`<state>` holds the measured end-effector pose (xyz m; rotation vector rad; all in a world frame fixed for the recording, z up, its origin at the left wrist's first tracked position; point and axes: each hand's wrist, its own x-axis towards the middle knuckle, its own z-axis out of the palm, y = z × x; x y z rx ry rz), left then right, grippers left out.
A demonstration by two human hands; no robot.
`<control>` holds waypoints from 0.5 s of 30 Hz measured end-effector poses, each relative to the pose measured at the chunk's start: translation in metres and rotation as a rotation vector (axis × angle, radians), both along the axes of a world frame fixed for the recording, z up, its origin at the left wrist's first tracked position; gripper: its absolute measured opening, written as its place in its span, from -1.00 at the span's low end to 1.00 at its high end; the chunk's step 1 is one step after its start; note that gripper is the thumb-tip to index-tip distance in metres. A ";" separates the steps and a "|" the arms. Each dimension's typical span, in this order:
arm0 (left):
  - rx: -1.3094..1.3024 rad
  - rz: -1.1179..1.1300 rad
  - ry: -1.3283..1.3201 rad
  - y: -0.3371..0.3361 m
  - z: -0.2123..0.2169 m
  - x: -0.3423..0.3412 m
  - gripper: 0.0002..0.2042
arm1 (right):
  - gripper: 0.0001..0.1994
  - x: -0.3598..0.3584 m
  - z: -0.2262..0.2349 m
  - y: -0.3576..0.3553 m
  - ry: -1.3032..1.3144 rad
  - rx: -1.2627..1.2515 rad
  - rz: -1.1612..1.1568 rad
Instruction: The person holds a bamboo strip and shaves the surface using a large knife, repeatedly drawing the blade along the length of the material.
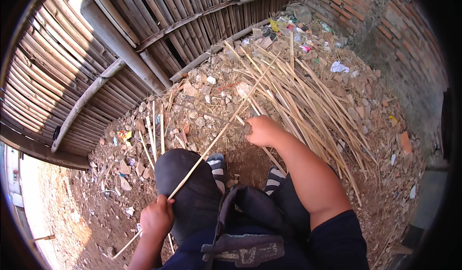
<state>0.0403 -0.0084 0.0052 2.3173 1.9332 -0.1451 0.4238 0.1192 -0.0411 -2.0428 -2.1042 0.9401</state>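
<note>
While you crouch over the rubble, your left hand (pixel 156 217) pinches one long bamboo strip (pixel 211 145) near its lower end, just beside your left knee (pixel 185 173), fingers closed tight around it. That strip runs up from the knee, slanting to the right, crosses the dirt and reaches into the pile of bamboo strips (pixel 298 92) lying beyond your sandalled feet (pixel 216 164). Your right hand (pixel 262 130) is closed in a fist further up the same strip, past the knee on the pile's near edge; its grip seems to hold a dark tool, perhaps a blade, but you cannot tell for sure from this view.

Judging by the two hands set apart along one strip, you seem to be in the middle of shaving or splitting it, the left hand anchoring and the right working the stroke. A next move would call for keeping the strip taut across the knee and guiding the right fist along its length without letting it twist.

Left of the knee, a few short strips (pixel 154 135) lie on the broken stones, and beyond them stands a slatted bamboo wall (pixel 96 53). A brick wall (pixel 385 24) rises behind the pile.
</note>
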 end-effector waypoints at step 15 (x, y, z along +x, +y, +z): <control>-0.022 -0.015 0.022 0.003 0.003 -0.002 -0.71 | -0.52 -0.001 0.017 -0.004 -0.099 -0.015 -0.050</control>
